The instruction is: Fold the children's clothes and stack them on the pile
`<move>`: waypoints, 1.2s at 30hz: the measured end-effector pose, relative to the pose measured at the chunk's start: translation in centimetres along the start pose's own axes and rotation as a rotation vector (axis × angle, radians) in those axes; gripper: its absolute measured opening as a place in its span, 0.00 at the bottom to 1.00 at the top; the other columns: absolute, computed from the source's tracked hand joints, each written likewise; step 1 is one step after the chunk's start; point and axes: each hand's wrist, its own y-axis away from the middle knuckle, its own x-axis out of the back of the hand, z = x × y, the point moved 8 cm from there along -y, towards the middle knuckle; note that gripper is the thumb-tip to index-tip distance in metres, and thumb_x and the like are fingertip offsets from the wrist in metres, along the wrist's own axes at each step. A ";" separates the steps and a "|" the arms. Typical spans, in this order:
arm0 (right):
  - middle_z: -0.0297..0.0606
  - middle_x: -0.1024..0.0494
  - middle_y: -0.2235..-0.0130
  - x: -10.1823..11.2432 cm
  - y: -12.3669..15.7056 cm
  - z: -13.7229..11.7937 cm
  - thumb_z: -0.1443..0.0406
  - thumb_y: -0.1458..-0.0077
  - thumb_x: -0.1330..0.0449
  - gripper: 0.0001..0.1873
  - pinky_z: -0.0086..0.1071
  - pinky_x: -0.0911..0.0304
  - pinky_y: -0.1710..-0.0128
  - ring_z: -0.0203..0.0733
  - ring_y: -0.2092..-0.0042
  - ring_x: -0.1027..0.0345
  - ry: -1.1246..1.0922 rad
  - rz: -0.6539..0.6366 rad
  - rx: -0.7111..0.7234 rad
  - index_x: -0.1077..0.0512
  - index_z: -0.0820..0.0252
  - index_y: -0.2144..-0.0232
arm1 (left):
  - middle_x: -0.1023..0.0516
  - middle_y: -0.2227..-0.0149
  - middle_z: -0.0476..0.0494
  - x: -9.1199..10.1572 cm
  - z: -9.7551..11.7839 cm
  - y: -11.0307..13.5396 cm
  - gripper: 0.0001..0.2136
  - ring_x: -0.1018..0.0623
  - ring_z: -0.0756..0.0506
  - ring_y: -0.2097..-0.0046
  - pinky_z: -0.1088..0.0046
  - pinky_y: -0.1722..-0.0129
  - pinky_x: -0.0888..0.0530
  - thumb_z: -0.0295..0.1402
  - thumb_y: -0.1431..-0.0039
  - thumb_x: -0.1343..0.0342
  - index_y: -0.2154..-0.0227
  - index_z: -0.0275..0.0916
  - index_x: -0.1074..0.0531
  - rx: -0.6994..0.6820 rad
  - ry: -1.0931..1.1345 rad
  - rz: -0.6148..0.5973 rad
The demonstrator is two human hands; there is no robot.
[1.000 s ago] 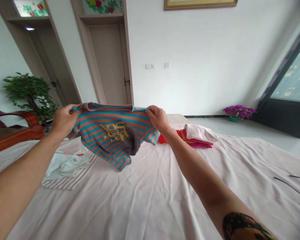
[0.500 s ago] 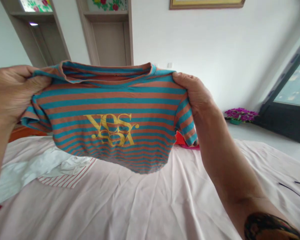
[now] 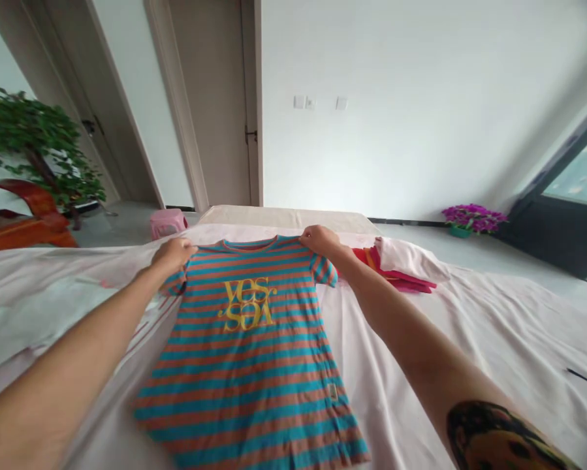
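A striped blue and brown T-shirt [image 3: 254, 365] with yellow lettering on its chest is stretched out over the pale pink sheet [image 3: 401, 391], front side up and collar away from me. My left hand [image 3: 174, 253] is closed on its left shoulder. On the opposite shoulder, my right hand [image 3: 320, 240] pinches the cloth beside the sleeve. The collar lies between the two hands, and the hem reaches toward the bottom of the view. Whether the shoulders touch the sheet is hard to tell.
White clothes [image 3: 43, 313] lie at the left, partly behind my forearm. A folded stack of red and pink cloth [image 3: 396, 264] sits beyond my right forearm. Farther off are a pink stool [image 3: 168, 223], a wooden chair [image 3: 29, 215] and purple flowers [image 3: 474, 219].
Both hands have gone down and away from me with the T-shirt, which was held up in the air and is now spread along the sheet. The view has tilted downward.
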 end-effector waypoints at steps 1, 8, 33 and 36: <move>0.39 0.20 0.59 -1.2 -0.7 0.3 0.55 0.42 0.44 0.16 0.31 0.38 0.60 0.43 0.58 0.27 0.047 0.000 -0.030 0.22 0.54 0.58 | 0.25 0.81 0.48 -1.1 -0.6 -0.5 0.14 0.25 0.46 0.75 0.70 0.66 0.26 0.43 0.48 0.42 0.71 0.35 0.24 0.049 -0.066 0.004; 0.46 0.26 0.47 -6.0 -2.2 -0.1 0.65 0.36 0.54 0.20 0.40 0.43 0.46 0.49 0.45 0.36 0.172 0.125 0.019 0.29 0.56 0.46 | 0.25 0.46 0.34 -5.3 -0.3 -1.6 0.21 0.26 0.36 0.46 0.58 0.47 0.30 0.32 0.41 0.52 0.45 0.40 0.30 0.044 -0.248 0.122; 0.48 0.50 0.30 -14.9 11.5 0.4 0.54 0.34 0.56 0.34 0.45 0.68 0.32 0.51 0.29 0.63 0.202 -0.063 0.090 0.47 0.69 0.33 | 0.31 0.40 0.30 -8.4 -5.3 15.0 0.27 0.34 0.37 0.37 0.57 0.39 0.38 0.36 0.40 0.51 0.39 0.31 0.37 -0.116 -0.270 -0.039; 0.47 0.50 0.30 -14.3 15.2 -2.2 0.53 0.34 0.56 0.34 0.45 0.66 0.32 0.51 0.29 0.62 0.144 -0.084 0.177 0.47 0.67 0.33 | 0.25 0.45 0.35 -6.7 -6.3 17.9 0.30 0.28 0.39 0.42 0.60 0.43 0.31 0.37 0.44 0.48 0.37 0.35 0.41 -0.015 0.055 -0.163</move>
